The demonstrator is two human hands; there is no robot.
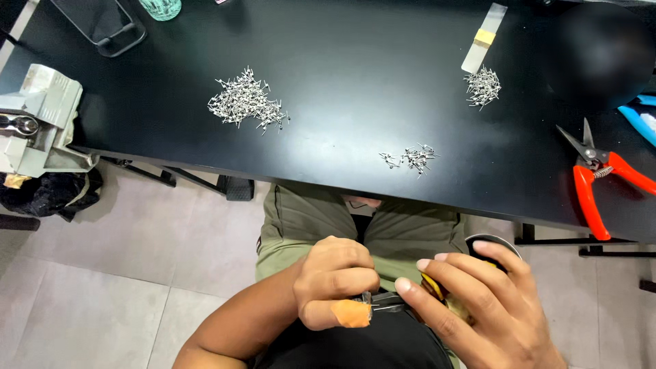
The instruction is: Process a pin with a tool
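Below the black bench, the left hand pinches a small metal tool while the right hand curls around a yellow-handled object.

On the table, the largest pile of pins lies at ten o'clock, a smaller pile at one o'clock with a strip just behind it, and the smallest pile near the front edge. Snips lie at three o'clock; a vise sits at nine o'clock.

Left hand: fist closed, thumb taped, forearm entering from 7 o'clock. Right hand: 4 fingers extended toward 10 o'clock, fingertips beside the left fist.
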